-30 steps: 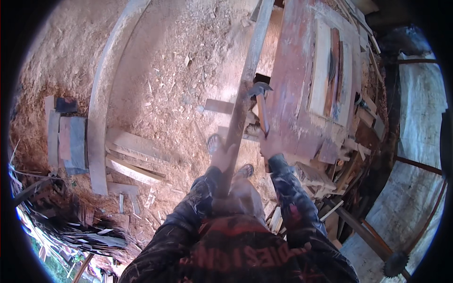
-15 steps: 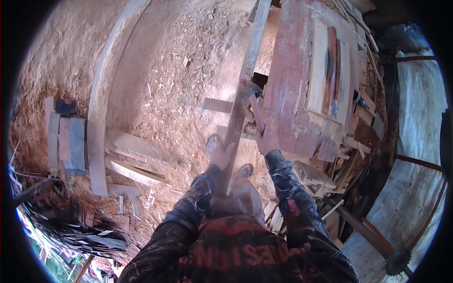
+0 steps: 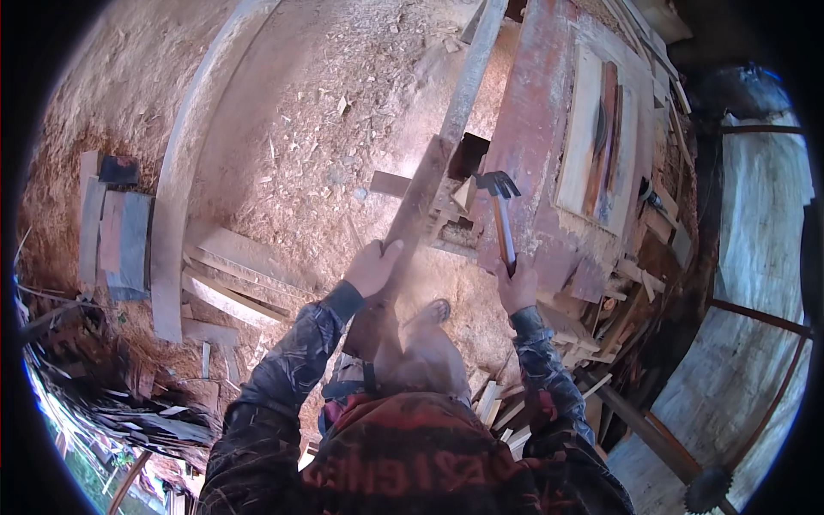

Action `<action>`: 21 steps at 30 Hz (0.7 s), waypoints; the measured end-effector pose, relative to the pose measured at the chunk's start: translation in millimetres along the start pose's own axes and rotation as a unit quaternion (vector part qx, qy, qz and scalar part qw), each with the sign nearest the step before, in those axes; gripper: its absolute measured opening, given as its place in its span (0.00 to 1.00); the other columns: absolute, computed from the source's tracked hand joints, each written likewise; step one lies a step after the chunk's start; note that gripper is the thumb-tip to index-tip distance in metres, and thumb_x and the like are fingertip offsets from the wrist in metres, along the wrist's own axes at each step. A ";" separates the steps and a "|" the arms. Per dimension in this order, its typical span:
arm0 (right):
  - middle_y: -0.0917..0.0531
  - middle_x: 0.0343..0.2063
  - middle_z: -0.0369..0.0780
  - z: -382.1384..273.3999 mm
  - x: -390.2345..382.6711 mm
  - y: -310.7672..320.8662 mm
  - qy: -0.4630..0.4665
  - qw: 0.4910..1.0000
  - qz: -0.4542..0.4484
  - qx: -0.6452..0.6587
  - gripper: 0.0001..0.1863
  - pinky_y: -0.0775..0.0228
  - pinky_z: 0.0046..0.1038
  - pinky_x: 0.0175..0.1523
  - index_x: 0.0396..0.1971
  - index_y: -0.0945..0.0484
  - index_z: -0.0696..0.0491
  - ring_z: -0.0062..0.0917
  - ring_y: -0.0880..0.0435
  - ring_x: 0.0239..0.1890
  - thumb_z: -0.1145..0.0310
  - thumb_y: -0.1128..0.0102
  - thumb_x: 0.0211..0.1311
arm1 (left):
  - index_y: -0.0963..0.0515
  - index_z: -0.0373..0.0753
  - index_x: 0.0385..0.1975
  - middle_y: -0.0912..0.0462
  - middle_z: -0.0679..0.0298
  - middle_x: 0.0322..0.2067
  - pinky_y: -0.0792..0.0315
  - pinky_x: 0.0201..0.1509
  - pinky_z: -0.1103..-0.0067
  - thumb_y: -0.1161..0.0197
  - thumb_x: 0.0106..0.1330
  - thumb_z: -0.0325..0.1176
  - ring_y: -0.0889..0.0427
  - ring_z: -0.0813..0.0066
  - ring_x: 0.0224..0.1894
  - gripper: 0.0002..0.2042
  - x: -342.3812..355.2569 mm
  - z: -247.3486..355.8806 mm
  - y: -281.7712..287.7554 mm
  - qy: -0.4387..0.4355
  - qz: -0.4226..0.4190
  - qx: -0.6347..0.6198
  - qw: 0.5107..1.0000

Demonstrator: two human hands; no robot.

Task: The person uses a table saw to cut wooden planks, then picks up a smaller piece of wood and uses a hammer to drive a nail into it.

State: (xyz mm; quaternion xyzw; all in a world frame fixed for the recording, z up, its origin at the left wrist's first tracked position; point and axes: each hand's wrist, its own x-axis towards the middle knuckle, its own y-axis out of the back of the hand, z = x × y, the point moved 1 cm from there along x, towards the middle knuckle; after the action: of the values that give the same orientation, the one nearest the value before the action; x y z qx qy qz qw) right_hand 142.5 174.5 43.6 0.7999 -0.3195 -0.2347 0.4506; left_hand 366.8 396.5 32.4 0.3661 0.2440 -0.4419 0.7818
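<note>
A dark, narrow wooden board (image 3: 415, 199) slants from between my legs towards the long beam ahead. My left hand (image 3: 373, 268) is closed around its edge, with the thumb on top. In my right hand (image 3: 518, 287) is a claw hammer (image 3: 504, 227), gripped near the end of its handle. The hammer's dark head points away from me, over the near left edge of the reddish plank table (image 3: 524, 154), apart from the board. Small wood blocks (image 3: 463, 196) sit between the board and the table.
A long narrow beam (image 3: 475, 75) runs away ahead. Pale and brown strips (image 3: 580, 129) lie on the table. Sawdust and chips cover the ground. A curved plank (image 3: 182, 180) and stacked boards (image 3: 126, 245) are at left; a toothed disc (image 3: 709, 489) is at lower right.
The hammer has moved right, away from the board's far end. My left hand has shifted left with the board, whose near part has swung left.
</note>
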 end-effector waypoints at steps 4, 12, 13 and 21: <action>0.27 0.15 0.51 1.0 -10.6 3.0 -0.038 0.999 -0.001 0.014 0.18 0.37 0.43 0.26 0.24 0.30 0.61 0.47 0.25 0.19 0.61 0.40 0.61 | 0.26 0.25 0.39 0.20 0.38 0.35 0.29 0.46 0.61 0.50 0.67 0.56 0.20 0.43 0.42 0.31 -28.3 14.3 32.7 -0.031 0.026 -0.007 0.999; 0.22 0.21 0.50 -17.1 -30.3 -0.7 -0.132 0.987 -0.080 0.036 0.20 0.33 0.44 0.32 0.30 0.27 0.59 0.49 0.22 0.26 0.54 0.42 0.61 | 0.25 0.25 0.38 0.20 0.39 0.33 0.29 0.44 0.62 0.50 0.67 0.55 0.20 0.44 0.39 0.30 -93.8 -28.0 41.0 0.036 -0.026 0.041 0.998; 0.22 0.21 0.51 -16.4 -27.8 -6.3 -0.116 0.990 -0.074 0.021 0.20 0.33 0.44 0.33 0.30 0.27 0.59 0.49 0.22 0.26 0.54 0.42 0.62 | 0.25 0.25 0.38 0.20 0.39 0.33 0.29 0.44 0.62 0.50 0.67 0.55 0.20 0.44 0.39 0.30 -93.7 -29.6 39.8 0.032 -0.021 0.040 0.998; 0.21 0.21 0.51 -71.3 24.2 7.0 0.018 0.998 -0.050 0.018 0.17 0.34 0.46 0.32 0.30 0.27 0.59 0.50 0.21 0.26 0.58 0.41 0.62 | 0.25 0.25 0.34 0.21 0.38 0.33 0.30 0.47 0.61 0.52 0.67 0.57 0.21 0.43 0.42 0.31 -87.6 -28.4 20.1 0.034 -0.001 0.028 0.999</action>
State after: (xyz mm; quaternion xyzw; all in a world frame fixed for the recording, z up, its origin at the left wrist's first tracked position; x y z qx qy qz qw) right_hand 204.3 195.0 82.1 0.8269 -0.2751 -0.2364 0.4298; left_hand 339.7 470.7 83.9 0.4019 0.2583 -0.4371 0.7621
